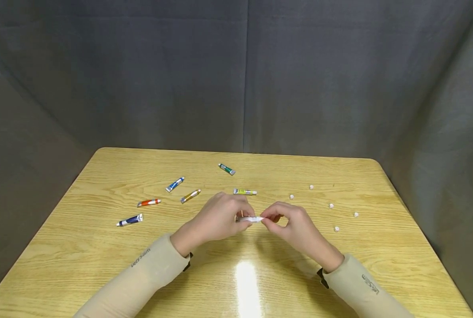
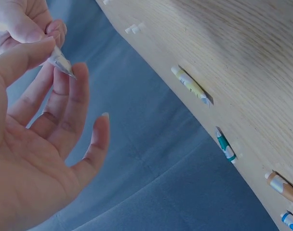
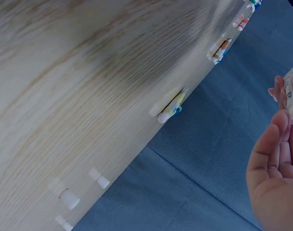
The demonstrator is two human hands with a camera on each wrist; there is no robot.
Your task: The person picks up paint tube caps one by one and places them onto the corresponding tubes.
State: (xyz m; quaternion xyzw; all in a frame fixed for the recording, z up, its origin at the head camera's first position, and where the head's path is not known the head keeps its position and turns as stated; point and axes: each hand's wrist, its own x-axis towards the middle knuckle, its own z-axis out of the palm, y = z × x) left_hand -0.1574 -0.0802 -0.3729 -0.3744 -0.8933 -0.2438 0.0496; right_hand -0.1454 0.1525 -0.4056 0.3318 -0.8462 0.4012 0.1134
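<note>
Both hands meet over the middle of the wooden table (image 1: 101, 265). The left hand (image 1: 220, 218) pinches one end of a small white tube (image 1: 250, 219), and the right hand (image 1: 296, 225) pinches the other end with its fingertips. Six colored tubes lie on the left, like the yellow tube (image 1: 245, 191). Small white caps (image 1: 331, 206) sit to the right.
</note>
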